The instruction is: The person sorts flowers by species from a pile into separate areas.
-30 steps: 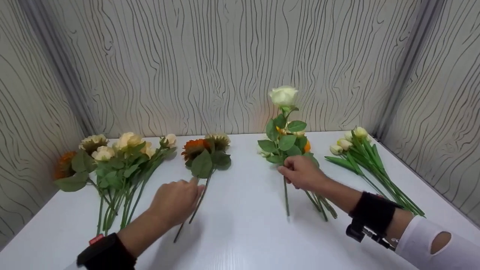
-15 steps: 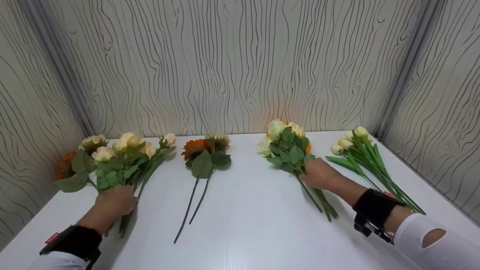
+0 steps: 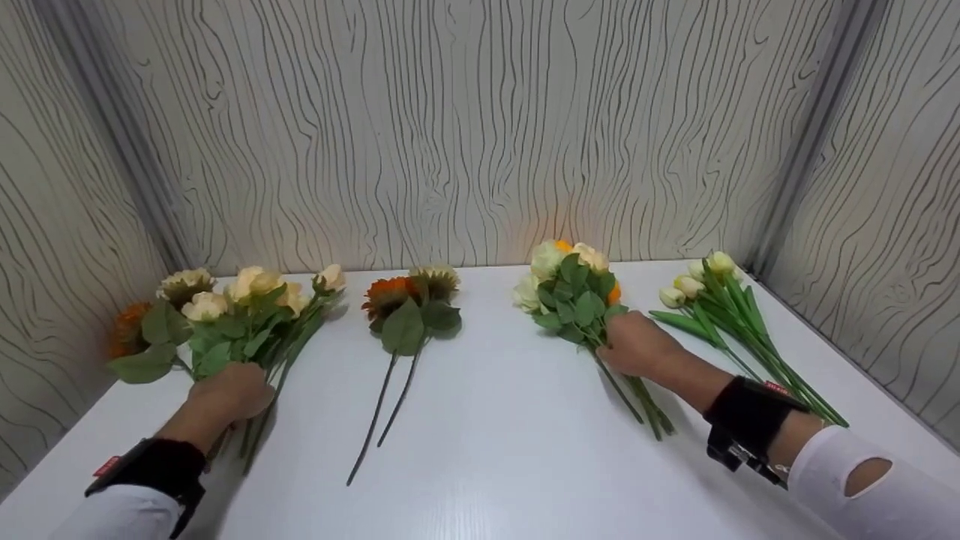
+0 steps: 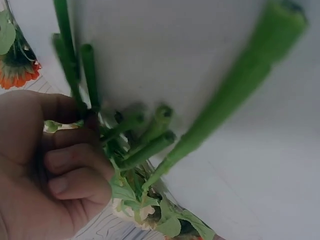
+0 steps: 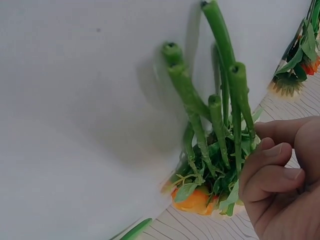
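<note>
At the left, my left hand [image 3: 229, 391] reaches into a bunch of cream roses [image 3: 255, 283] with green stems. Its thumb and forefinger pinch at rose stems [image 4: 89, 75] in the left wrist view, the other fingers curled; which stem exactly is partly hidden. My right hand [image 3: 637, 345] is at the right-centre bunch, where a white rose [image 3: 547, 259] lies over cream and orange flowers [image 5: 195, 201]. In the right wrist view, its thumb and forefinger pinch a green stem [image 5: 246, 105] among several stems whose cut ends point toward the camera.
Two sunflower-like stems, one orange flower [image 3: 390, 294] and one pale flower [image 3: 436, 282], lie between the hands. White tulips [image 3: 690, 286] lie at the right. Another orange flower [image 3: 127, 330] and a pale one [image 3: 186, 285] are at far left. Wood-patterned panels [image 3: 450, 135] enclose the white table [image 3: 480, 450].
My left hand has left the two sunflower-like stems and moved left to the cream roses. My right hand has lowered the upright white rose onto its bunch. A cream bud at left has shifted slightly left.
</note>
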`<state>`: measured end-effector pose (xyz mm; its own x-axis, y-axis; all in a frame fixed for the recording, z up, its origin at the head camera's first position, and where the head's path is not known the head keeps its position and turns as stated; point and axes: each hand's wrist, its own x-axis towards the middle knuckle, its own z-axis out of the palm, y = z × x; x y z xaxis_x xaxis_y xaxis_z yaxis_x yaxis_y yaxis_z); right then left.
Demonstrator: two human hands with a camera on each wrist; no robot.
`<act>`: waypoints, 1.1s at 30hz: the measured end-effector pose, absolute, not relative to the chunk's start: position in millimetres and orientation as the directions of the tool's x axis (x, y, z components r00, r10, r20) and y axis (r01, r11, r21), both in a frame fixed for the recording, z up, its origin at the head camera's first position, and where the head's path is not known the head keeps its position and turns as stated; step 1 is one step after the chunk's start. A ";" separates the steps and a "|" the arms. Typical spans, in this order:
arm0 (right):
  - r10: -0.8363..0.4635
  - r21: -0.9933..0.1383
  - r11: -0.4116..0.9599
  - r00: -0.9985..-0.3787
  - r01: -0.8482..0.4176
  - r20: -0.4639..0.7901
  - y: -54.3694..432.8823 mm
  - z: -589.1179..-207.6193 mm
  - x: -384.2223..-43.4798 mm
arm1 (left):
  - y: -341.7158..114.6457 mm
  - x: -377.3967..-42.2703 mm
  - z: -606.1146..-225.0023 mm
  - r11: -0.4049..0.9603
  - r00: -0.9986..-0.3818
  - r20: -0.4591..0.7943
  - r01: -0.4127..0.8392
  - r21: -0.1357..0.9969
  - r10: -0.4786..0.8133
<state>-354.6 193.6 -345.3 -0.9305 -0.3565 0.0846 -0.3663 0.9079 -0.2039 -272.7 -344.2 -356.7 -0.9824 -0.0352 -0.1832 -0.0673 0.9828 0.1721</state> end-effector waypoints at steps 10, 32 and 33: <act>-0.370 -0.187 0.906 -0.925 -0.380 0.085 187.1 -339.4 -350.4 | -342.1 -280.7 -346.9 0.974 -0.998 -0.053 -0.027 0.224 -0.016; -0.399 -0.209 0.887 -0.912 -0.411 0.100 162.6 -335.8 -334.3 | -300.5 -274.4 -338.8 0.995 -0.881 0.473 0.052 0.080 0.008; -0.393 -0.215 0.889 -0.915 -0.404 0.093 162.6 -336.4 -333.9 | -300.2 -274.8 -339.7 0.996 -0.872 0.490 0.056 0.067 0.016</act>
<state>-333.9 162.6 -336.4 -0.9148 -0.3932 0.0925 -0.4039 0.8892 -0.2149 -274.8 -300.2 -339.7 -0.8715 0.0159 0.4901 0.0557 0.9962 0.0667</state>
